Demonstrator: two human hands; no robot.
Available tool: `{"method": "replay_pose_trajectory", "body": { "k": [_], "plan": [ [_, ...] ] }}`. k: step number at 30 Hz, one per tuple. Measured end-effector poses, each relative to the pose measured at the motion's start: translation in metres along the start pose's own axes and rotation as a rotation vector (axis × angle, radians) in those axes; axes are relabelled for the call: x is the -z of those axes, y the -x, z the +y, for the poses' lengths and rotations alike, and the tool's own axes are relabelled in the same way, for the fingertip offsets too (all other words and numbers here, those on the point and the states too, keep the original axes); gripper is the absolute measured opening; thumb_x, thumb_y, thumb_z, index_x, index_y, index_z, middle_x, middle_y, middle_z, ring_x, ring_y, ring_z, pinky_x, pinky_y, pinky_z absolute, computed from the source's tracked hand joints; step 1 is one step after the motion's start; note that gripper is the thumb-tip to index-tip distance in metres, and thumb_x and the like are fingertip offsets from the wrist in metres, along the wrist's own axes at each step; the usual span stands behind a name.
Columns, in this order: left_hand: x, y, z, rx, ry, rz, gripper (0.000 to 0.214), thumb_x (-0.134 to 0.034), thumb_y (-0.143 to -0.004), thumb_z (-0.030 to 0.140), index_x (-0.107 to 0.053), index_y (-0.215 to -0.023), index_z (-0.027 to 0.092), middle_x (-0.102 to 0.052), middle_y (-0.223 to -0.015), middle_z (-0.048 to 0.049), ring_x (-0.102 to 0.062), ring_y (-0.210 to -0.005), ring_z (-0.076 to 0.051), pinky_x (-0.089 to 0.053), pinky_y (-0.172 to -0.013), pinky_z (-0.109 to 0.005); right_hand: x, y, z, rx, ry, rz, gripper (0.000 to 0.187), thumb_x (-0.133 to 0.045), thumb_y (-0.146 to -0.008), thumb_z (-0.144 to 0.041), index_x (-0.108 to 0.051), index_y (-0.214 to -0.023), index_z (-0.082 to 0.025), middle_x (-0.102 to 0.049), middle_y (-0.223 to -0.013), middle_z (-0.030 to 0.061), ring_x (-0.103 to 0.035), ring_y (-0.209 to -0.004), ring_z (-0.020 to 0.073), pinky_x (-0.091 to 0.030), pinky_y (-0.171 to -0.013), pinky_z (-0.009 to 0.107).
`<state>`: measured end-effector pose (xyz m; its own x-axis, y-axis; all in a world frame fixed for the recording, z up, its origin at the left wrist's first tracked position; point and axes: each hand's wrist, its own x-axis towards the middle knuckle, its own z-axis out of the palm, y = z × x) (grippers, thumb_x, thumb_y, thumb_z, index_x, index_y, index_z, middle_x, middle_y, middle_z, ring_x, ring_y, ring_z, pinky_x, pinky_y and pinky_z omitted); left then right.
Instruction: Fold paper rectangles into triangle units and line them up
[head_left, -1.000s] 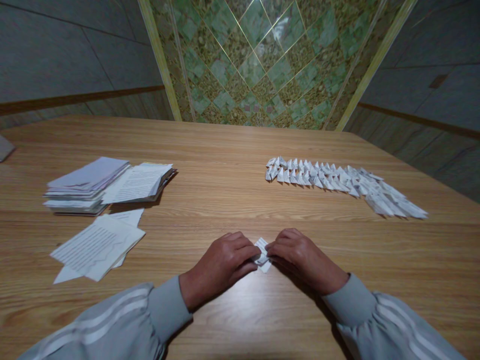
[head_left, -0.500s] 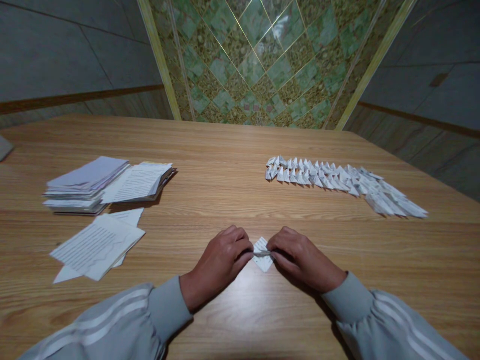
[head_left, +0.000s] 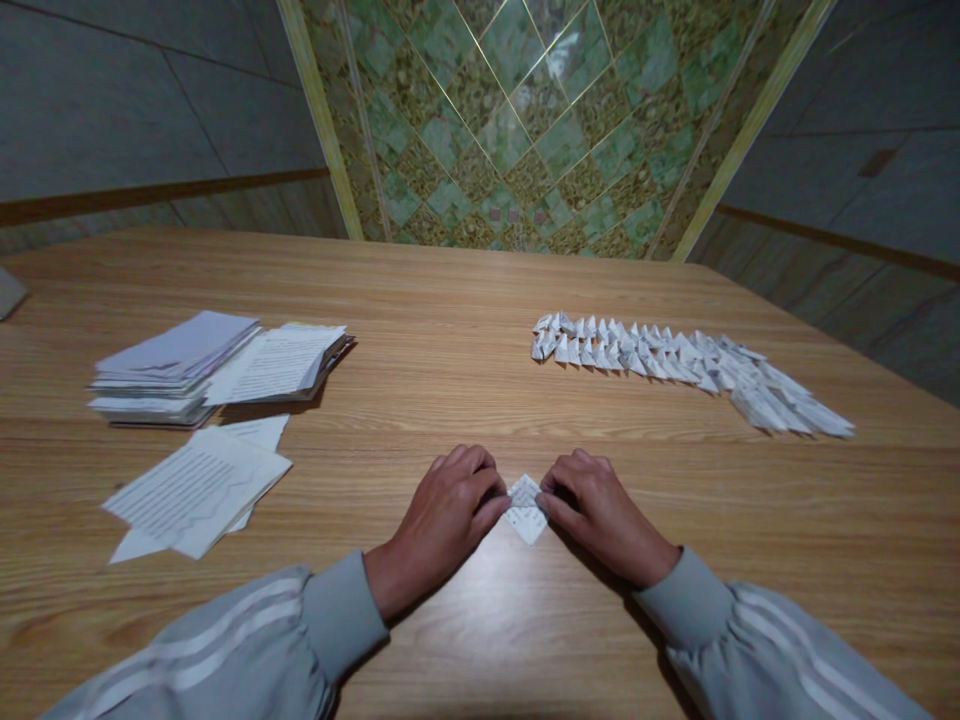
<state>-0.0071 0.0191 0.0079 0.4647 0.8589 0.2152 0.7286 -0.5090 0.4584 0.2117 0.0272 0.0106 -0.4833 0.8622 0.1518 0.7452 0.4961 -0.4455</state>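
A small folded piece of paper (head_left: 529, 520), printed with text and diamond-shaped from here, lies on the table in front of me. My left hand (head_left: 457, 510) pinches its left corner between thumb and fingers. On the opposite side, my right hand (head_left: 596, 510) is closed on the right corner. A crease or flap runs across the paper's middle, between the two hands. The fingertips hide both side corners.
Loose printed sheets (head_left: 199, 490) lie on the wooden table (head_left: 420, 390) to the left, in front of a paper stack (head_left: 176, 350) and a second printed pile (head_left: 277, 365). Rows of folded paper pieces (head_left: 637, 350) stretch along the right, beneath a tiled wall (head_left: 510, 130).
The raised fold across the paper's middle now lies flatter, showing more printed surface. Both hands have shifted only slightly and keep hold of the corners.
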Motion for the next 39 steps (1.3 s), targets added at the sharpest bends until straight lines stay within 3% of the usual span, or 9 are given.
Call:
{"method": "replay_pose_trajectory", "body": {
  "k": [9, 20, 28, 39],
  "plan": [
    [0.000, -0.003, 0.004, 0.050, -0.069, 0.009, 0.009, -0.066, -0.089, 0.024, -0.063, -0.083, 0.018, -0.060, -0.092, -0.0046, -0.053, -0.090, -0.023, -0.041, -0.077, -0.036, -0.001, 0.001, -0.009, -0.126, 0.072, 0.011, 0.015, -0.066, -0.088, -0.023, -0.061, -0.075, -0.019, -0.063, -0.081, 0.0013, -0.054, -0.087, 0.0214, -0.030, -0.077, 0.034],
    [-0.002, -0.003, 0.004, 0.053, -0.097, 0.009, 0.008, -0.066, -0.088, 0.024, -0.061, -0.084, 0.020, -0.061, -0.092, -0.0035, -0.053, -0.088, -0.023, -0.040, -0.074, -0.035, -0.005, 0.006, 0.000, -0.145, 0.081, 0.094, 0.018, -0.072, -0.086, -0.030, -0.059, -0.077, -0.021, -0.062, -0.081, 0.0004, -0.055, -0.084, 0.0214, -0.028, -0.073, 0.033],
    [-0.011, -0.003, -0.002, -0.172, -0.136, 0.054, 0.011, -0.064, -0.092, 0.024, -0.069, -0.101, 0.027, -0.060, -0.110, -0.0062, -0.053, -0.101, -0.024, -0.042, -0.081, -0.037, -0.001, 0.002, -0.001, -0.187, 0.072, 0.029, 0.017, -0.074, -0.085, -0.030, -0.062, -0.078, -0.021, -0.063, -0.082, 0.0002, -0.055, -0.085, 0.0217, -0.027, -0.072, 0.031],
    [-0.012, -0.003, -0.006, -0.181, -0.129, 0.085, 0.013, -0.065, -0.091, 0.021, -0.072, -0.100, 0.027, -0.063, -0.107, -0.0071, -0.055, -0.099, -0.025, -0.045, -0.082, -0.039, 0.007, 0.000, 0.006, -0.174, -0.009, -0.056, 0.010, -0.071, -0.086, -0.022, -0.063, -0.080, -0.020, -0.065, -0.084, -0.0001, -0.055, -0.085, 0.0189, -0.030, -0.075, 0.030]
  ]
}}
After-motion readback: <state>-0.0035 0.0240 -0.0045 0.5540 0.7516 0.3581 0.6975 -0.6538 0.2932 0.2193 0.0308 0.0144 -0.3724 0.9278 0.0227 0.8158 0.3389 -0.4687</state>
